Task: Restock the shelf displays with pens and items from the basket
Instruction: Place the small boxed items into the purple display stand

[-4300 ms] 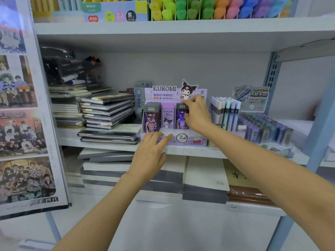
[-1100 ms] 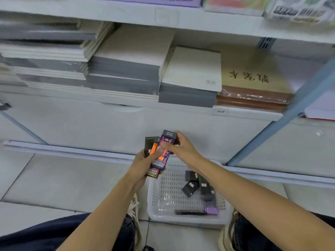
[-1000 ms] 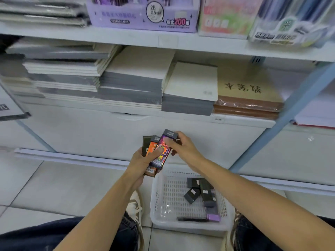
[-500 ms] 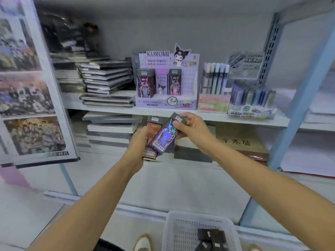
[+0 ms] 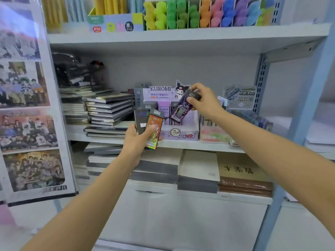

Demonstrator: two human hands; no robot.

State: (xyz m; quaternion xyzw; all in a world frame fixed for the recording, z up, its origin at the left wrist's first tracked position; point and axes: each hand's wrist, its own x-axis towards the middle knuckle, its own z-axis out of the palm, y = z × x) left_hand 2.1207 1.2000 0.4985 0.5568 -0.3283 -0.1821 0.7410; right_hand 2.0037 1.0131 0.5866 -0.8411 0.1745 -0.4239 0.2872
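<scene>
The right hand [image 5: 204, 102] has its grip clamped on the top end of a slim purple box [image 5: 181, 109], thumb on the front and fingers behind. It holds the purple box over the lilac display box [image 5: 181, 134], which stands on the middle shelf [image 5: 190, 144].

The purple box's long axis is tilted. Its gripped end is up and to the right, and its free end points down-left into the display box, in front of the packs [image 5: 164, 110] standing upright there. I judge it must be turned upright to match them and then lowered, a short way down from the grip.

The left hand [image 5: 137, 140] is at the display box's front left corner and a little lower. Its grip is closed round an orange box [image 5: 154, 129] and a dark box [image 5: 140, 122] behind it (both roughly upright, slightly fanned). The right hand is clearly the nearer one to the display box's opening.
</scene>
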